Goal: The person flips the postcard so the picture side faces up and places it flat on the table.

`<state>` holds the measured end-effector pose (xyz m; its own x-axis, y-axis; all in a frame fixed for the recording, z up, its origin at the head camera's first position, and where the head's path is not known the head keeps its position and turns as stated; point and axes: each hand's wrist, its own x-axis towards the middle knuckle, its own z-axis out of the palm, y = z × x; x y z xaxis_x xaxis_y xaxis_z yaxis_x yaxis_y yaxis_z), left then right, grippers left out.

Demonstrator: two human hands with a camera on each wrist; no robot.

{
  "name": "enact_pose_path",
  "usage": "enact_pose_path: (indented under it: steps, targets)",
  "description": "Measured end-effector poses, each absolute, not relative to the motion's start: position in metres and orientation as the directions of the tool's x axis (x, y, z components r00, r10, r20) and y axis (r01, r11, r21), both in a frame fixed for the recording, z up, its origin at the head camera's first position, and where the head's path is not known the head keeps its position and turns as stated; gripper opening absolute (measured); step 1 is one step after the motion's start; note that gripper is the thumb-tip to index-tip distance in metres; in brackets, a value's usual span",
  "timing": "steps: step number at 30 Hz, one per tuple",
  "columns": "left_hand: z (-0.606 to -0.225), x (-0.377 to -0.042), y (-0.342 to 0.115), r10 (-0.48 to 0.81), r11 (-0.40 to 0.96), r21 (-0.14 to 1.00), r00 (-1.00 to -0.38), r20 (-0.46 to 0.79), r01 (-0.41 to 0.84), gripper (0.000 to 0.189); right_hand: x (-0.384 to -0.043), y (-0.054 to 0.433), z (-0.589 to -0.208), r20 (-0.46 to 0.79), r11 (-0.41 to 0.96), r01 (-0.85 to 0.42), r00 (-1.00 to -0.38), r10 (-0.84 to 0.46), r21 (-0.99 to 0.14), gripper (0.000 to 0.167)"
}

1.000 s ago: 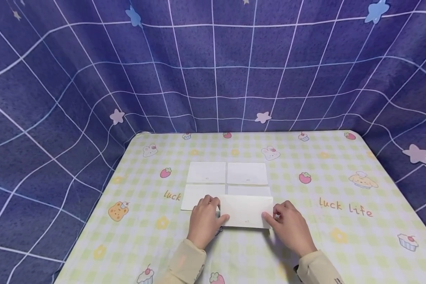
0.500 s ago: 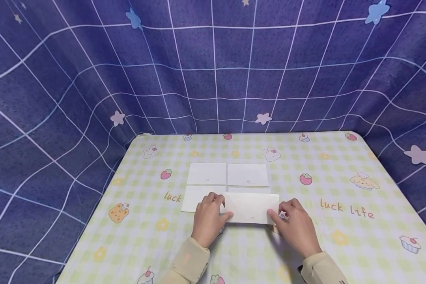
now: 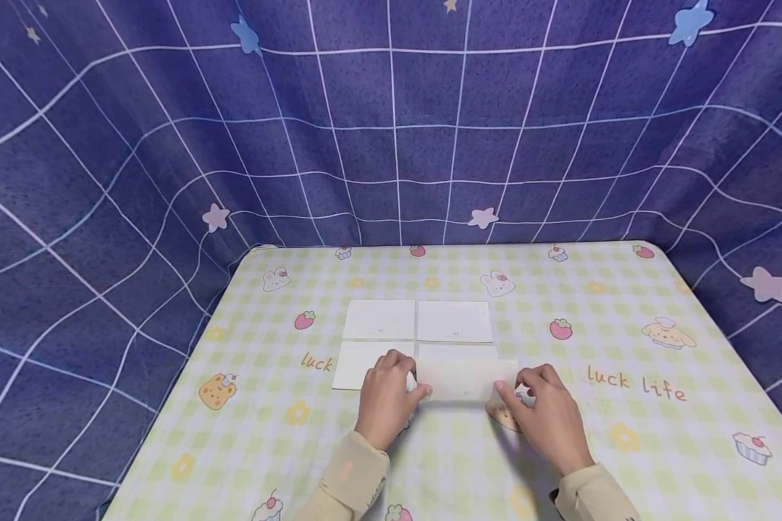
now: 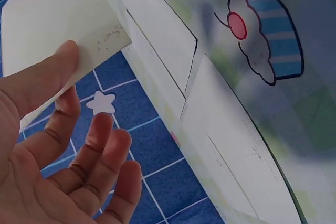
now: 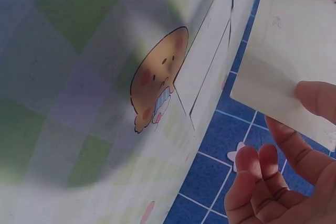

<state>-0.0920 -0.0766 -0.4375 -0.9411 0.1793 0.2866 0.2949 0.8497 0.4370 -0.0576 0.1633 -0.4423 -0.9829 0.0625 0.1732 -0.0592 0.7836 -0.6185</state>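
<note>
Both hands hold one blank white card (image 3: 465, 381) by its short ends, tilted above the near side of the table. My left hand (image 3: 388, 399) pinches its left end between thumb and forefinger; the left wrist view shows the other fingers loosely bent below. At the opposite end, my right hand (image 3: 550, 414) pinches the card likewise, its thumb (image 5: 317, 98) on the face turned toward me. Beyond lie several similar white cards in two rows: a far left one (image 3: 381, 318), a far right one (image 3: 455, 321), a near left one (image 3: 358, 367) and a near right one (image 3: 456, 352), partly covered.
A checked tablecloth (image 3: 625, 289) printed with strawberries, cupcakes and animal faces covers the table. Dark blue curtains (image 3: 423, 152) with a grid and stars hang behind it and at both sides.
Both hands have carried the card slightly to the right. The card has tilted, so its face looks narrower in the head view, and more of the near right card shows behind it.
</note>
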Motion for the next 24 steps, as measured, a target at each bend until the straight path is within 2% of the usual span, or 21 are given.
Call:
enact_pose_path:
  steps: [6, 15, 19, 24]
  targets:
    - [-0.4378, -0.0917, -0.0788, 0.206, 0.819, 0.474, -0.937, 0.282, 0.323, 0.026, -0.0572, 0.1658, -0.4444, 0.177, 0.763, -0.058, -0.981, 0.076, -0.644, 0.029]
    - [-0.438, -0.0904, -0.0815, 0.201, 0.784, 0.51, -0.923, 0.329, 0.353, 0.023, -0.0552, 0.1684, -0.4423, 0.134, 0.69, 0.013, -0.978, 0.158, -0.723, 0.041]
    - [-0.4374, -0.09, -0.0825, 0.205, 0.773, 0.51, -0.91, 0.361, 0.377, 0.021, -0.0546, 0.1701, -0.441, 0.101, 0.657, 0.041, -0.979, 0.177, -0.753, 0.052]
    - [-0.4364, -0.0885, -0.0841, 0.239, 0.751, 0.49, -0.874, 0.422, 0.442, 0.02, -0.0564, 0.1709, -0.4371, 0.003, 0.608, 0.106, -0.984, 0.176, -0.787, 0.068]
